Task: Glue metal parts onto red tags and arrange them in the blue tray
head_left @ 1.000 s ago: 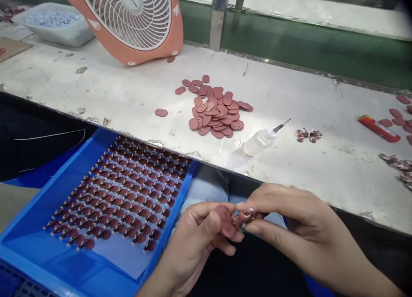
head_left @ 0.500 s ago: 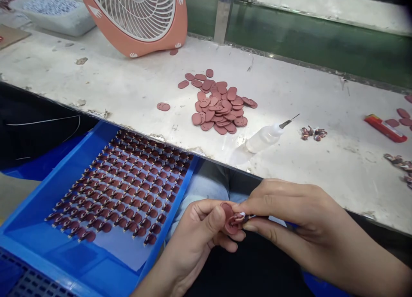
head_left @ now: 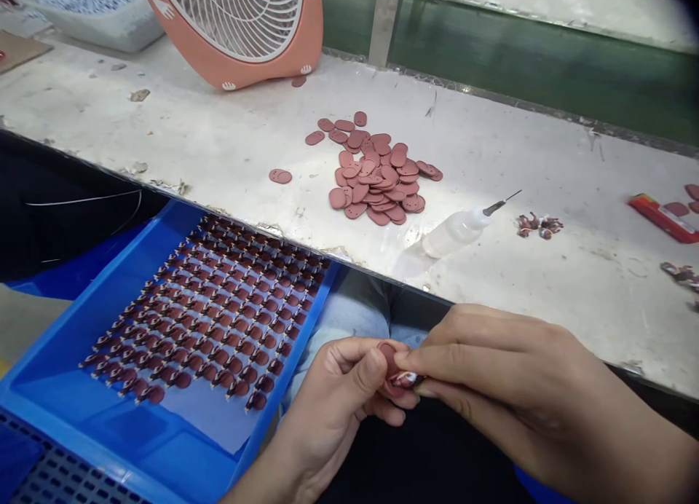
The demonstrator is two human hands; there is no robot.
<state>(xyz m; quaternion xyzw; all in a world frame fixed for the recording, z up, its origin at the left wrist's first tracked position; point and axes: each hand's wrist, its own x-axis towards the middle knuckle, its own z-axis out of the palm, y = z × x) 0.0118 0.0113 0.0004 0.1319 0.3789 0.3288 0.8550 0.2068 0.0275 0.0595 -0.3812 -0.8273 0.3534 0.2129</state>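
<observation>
Gripping a reddish-brown disc [head_left: 386,354] between thumb and fingers, the left hand [head_left: 349,384] shows in the head view on the person's side of the needle-tipped bottle [head_left: 456,233], off the table [head_left: 234,143]. The right hand [head_left: 502,376], also on the person's side of the bottle, has its thumb and forefinger closed around a small brown-and-white figure [head_left: 405,379], which sits against the disc; whether the two are joined is hidden by the fingertips.

The bottle lies tilted on the table, its needle pointing away to the right. Just left of the bottle is a heap of similar discs [head_left: 382,180], and farther left of it an overlapping pair [head_left: 280,176]. Just right of the bottle lies a little cluster of figures [head_left: 539,226]; well to its right are a red lighter-shaped object [head_left: 663,218] and more figures [head_left: 681,273]. Left of the bottle and below the table edge, a blue tray [head_left: 81,416] holds rows of disc-and-figure pieces [head_left: 218,307] on a pale sheet [head_left: 210,419]. Beyond the bottle to the far left stand an orange fan [head_left: 240,74] and a whitish tub [head_left: 128,32].
</observation>
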